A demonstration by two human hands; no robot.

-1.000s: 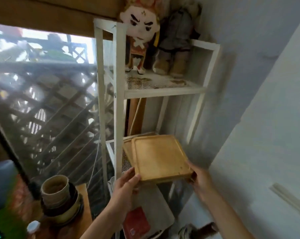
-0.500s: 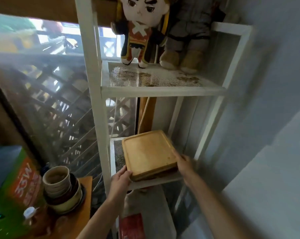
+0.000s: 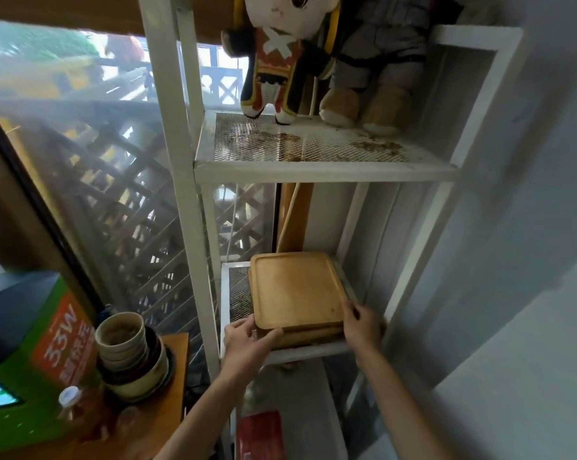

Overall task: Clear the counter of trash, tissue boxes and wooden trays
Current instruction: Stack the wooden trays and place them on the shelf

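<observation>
A stack of square wooden trays [image 3: 295,290] lies flat on the lower mesh shelf [image 3: 235,287] of a white metal rack. My left hand [image 3: 247,341] holds the stack's near left corner, thumb along the front edge. My right hand [image 3: 362,327] holds the near right corner, fingers against the side of the top tray. Both hands are still on the trays, which rest on the shelf.
Two plush dolls [image 3: 280,58] stand on the upper mesh shelf [image 3: 313,151]. Stacked bowls [image 3: 128,353] and a small bottle [image 3: 68,398] sit on a wooden counter [image 3: 167,393] at lower left, beside a green box [image 3: 48,353]. A grey wall [image 3: 529,260] closes the right side.
The trays went from held in the air in front of the rack to lying on the lower shelf. Both hands followed them in, and the view moved closer.
</observation>
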